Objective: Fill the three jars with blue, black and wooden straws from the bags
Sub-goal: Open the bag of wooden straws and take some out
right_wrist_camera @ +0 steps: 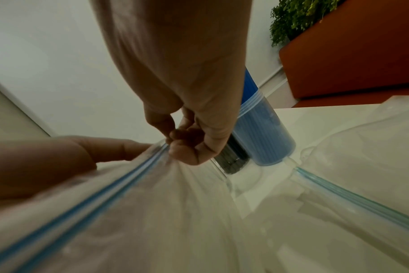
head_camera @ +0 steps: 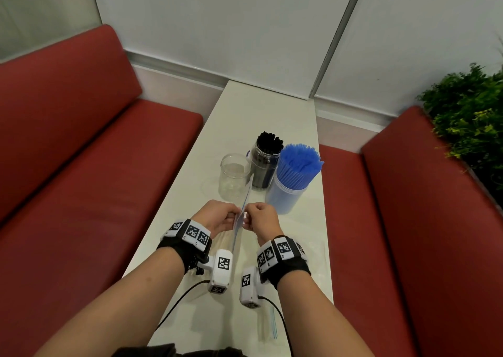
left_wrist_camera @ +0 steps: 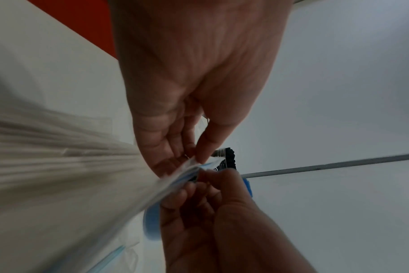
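Observation:
Both hands pinch the blue zip edge of a clear bag (head_camera: 243,212) held on edge over the white table (head_camera: 258,106). My left hand (head_camera: 221,216) grips one side of the seal, my right hand (head_camera: 257,218) the other. Pale wooden straws (left_wrist_camera: 47,166) lie inside the bag (right_wrist_camera: 152,212), seen in the left wrist view. Beyond the hands stand an empty clear jar (head_camera: 233,177), a jar of black straws (head_camera: 267,163) and a jar of blue straws (head_camera: 292,177).
An emptied zip bag (right_wrist_camera: 350,175) lies on the table at the right, near my right wrist. Red benches (head_camera: 81,180) flank the narrow table on both sides. A green plant (head_camera: 471,112) stands at the far right.

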Available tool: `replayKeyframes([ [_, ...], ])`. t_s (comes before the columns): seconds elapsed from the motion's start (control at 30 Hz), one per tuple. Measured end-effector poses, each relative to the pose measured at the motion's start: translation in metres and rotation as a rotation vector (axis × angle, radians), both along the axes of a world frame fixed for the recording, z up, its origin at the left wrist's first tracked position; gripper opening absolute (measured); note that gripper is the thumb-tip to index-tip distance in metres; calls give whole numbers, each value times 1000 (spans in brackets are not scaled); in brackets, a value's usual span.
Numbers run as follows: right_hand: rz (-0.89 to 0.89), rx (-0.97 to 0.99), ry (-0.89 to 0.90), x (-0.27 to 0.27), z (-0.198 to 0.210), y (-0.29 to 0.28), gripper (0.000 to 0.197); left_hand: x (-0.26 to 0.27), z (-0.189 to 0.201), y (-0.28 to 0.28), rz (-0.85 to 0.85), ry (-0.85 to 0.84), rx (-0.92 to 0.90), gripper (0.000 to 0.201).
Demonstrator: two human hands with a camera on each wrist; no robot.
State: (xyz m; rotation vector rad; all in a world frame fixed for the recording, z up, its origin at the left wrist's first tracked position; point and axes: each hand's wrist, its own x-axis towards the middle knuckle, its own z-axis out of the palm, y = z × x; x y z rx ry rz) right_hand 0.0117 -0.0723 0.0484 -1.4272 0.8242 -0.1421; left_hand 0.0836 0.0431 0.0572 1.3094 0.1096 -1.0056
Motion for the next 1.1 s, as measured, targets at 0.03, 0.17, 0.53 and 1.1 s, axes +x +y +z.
replayKeyframes([
  [0.03,-2,0,-6,0,-1,1,25,-2,0,-1,1,0,-7,16],
  [0.17,-67,155,-103,-3,-4,5,31,-6,3,-5,33,46,-56,21],
  [0.53,-492,837,-379,-21,-12,-18,25,11,-8,26,546,659,-421,20],
  [1.1,-31,746,8,-6,7,-16,33,12,-22,44,-238,-404,270,29],
])
